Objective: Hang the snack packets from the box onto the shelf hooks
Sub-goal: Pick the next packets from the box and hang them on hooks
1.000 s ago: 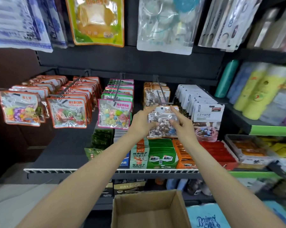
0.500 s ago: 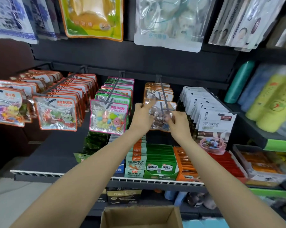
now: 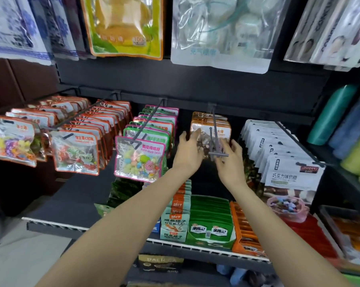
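Head view, snack packet [image 3: 204, 141] between left hand [image 3: 188, 151], right hand [image 3: 230, 160]

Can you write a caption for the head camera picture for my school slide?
Both hands, left hand and right hand, slide a clear snack packet along the grey shelf hook, toward the orange-edged packets.

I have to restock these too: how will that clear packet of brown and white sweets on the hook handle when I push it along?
The clear packet of brown and white sweets probably flexes: thin glossy film. Loose pieces may shift. Hanging on the grey wire hook, it likely swings.
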